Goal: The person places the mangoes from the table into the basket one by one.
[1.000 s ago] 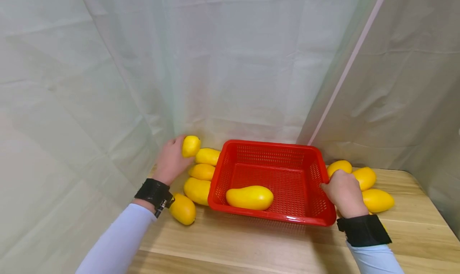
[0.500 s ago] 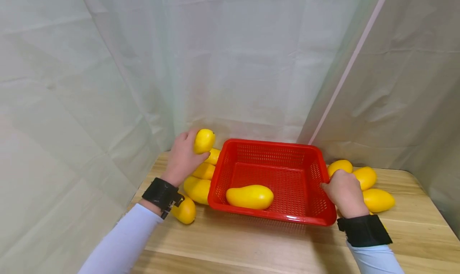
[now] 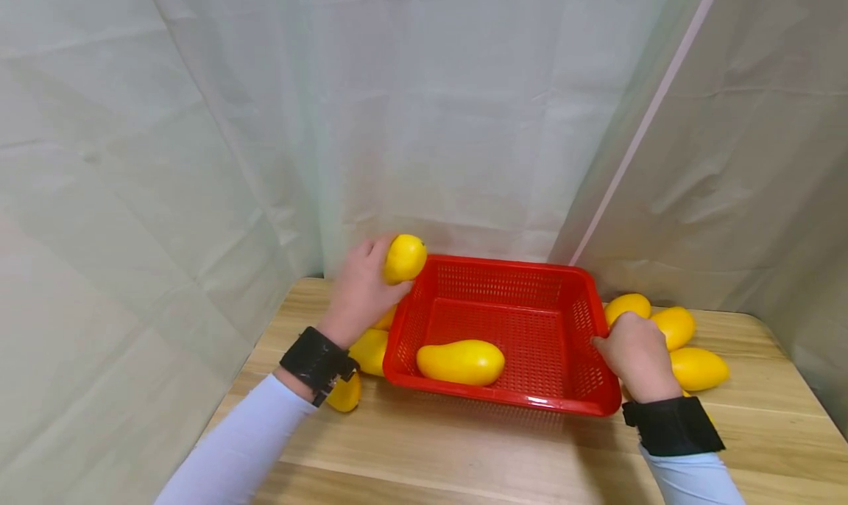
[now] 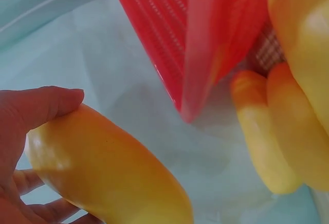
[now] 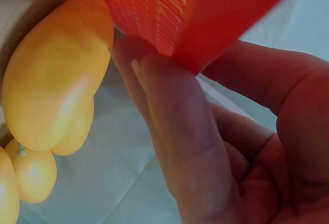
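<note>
My left hand [image 3: 363,290] grips a yellow mango [image 3: 405,259] above the left rim of a red plastic basket [image 3: 503,398]. In the left wrist view the thumb lies on top of that mango [image 4: 108,162], with fingers curled beneath it. My right hand [image 3: 637,356] pinches the basket's right rim; the right wrist view shows thumb and fingers on either side of the red edge [image 5: 205,34]. One mango [image 3: 461,363] lies inside the basket at its front left.
Several mangoes, one of them a front mango [image 3: 344,393], lie left of the basket, partly hidden by my left arm. More mangoes, such as this one [image 3: 698,369], lie to its right on the wooden table [image 3: 464,453]. A pale curtain [image 3: 450,122] hangs behind.
My left hand has carried its mango rightward and slightly up, from beside the other left mangoes to the basket's left rim. The right hand and basket have stayed put.
</note>
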`<state>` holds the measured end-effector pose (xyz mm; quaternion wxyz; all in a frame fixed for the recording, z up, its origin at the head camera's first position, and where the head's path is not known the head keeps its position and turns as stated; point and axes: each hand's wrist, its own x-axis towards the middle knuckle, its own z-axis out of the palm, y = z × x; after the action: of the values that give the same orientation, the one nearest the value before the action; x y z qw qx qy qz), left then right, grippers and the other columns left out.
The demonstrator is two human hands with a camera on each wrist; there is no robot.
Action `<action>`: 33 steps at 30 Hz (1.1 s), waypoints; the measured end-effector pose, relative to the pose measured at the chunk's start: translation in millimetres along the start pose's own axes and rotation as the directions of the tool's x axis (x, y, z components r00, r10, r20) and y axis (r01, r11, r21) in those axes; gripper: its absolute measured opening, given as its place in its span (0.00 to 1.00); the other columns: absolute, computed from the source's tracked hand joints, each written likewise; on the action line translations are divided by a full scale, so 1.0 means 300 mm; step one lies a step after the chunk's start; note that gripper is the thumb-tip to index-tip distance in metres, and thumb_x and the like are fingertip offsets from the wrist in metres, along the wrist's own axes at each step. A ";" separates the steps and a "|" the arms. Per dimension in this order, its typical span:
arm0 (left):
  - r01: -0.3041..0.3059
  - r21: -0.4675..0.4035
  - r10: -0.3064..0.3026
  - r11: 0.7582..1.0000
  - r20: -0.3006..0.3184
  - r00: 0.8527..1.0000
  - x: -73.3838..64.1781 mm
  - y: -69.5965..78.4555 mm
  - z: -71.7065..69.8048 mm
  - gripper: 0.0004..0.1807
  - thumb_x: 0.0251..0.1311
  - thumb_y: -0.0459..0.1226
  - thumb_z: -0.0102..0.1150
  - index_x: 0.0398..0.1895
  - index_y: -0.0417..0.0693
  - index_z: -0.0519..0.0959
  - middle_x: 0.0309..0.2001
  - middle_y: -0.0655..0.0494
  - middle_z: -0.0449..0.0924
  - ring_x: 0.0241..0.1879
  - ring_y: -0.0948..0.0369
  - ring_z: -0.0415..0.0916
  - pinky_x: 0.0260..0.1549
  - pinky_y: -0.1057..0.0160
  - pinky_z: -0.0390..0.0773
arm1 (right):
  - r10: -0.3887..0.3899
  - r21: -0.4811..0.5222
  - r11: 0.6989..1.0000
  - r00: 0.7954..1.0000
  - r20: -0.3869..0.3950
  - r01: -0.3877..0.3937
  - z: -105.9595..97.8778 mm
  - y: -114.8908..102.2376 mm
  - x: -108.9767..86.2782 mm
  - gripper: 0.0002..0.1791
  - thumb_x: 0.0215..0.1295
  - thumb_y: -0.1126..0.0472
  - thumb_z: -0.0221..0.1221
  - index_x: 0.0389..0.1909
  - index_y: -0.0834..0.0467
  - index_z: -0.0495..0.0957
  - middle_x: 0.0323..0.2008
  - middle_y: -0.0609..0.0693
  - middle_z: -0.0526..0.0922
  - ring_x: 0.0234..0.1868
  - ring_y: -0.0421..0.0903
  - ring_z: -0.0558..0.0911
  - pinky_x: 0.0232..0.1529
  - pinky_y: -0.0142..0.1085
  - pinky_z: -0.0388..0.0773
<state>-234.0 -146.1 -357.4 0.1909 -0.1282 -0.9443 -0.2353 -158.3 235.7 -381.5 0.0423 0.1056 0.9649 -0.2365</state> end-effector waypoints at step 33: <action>-0.206 0.011 0.204 0.979 0.070 0.976 -0.011 0.234 0.116 0.43 0.42 0.50 0.70 0.64 0.61 0.61 0.55 0.56 0.69 0.47 0.59 0.68 0.45 0.58 0.74 | -0.019 0.003 1.000 1.000 -0.004 0.019 0.004 -0.017 0.001 0.17 0.55 0.58 0.64 0.31 0.71 0.76 0.19 0.57 0.79 0.18 0.47 0.76 0.22 0.39 0.78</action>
<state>-218.1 -69.2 -359.6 0.1828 -0.2311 -0.9342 -0.2012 -159.8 230.7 -380.3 0.0380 0.0970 0.9657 -0.2380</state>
